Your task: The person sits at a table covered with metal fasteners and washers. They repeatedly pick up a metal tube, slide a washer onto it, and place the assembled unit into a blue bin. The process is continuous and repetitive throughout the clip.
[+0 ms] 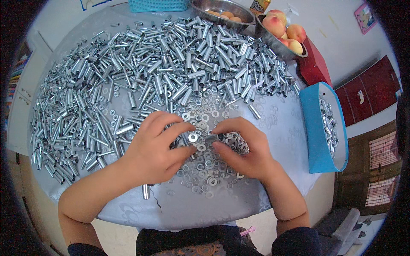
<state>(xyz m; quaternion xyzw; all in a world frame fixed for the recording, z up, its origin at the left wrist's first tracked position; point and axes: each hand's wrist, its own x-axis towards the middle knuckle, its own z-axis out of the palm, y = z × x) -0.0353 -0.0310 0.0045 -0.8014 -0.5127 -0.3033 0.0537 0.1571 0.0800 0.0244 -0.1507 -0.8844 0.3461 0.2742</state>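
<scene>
My left hand (pixel 156 147) pinches a flat metal washer (pixel 193 137) between thumb and fingers. Right beside it, my right hand (pixel 245 147) holds a short metal tube (pixel 212 138) whose end points at the washer. Both hands hover over a loose heap of washers (pixel 209 164) in the middle of a round table with a pale grey cloth (pixel 192 209). A wide spread of short silver tubes (pixel 149 72) covers the far and left parts of the table.
A blue box (pixel 316 128) with assembled tubes inside stands at the table's right edge. Two metal bowls sit at the back: one of peaches (pixel 284 32), one of small round fruits (pixel 222 13). A teal basket (pixel 158 5) is behind. A red cabinet (pixel 363 94) stands right.
</scene>
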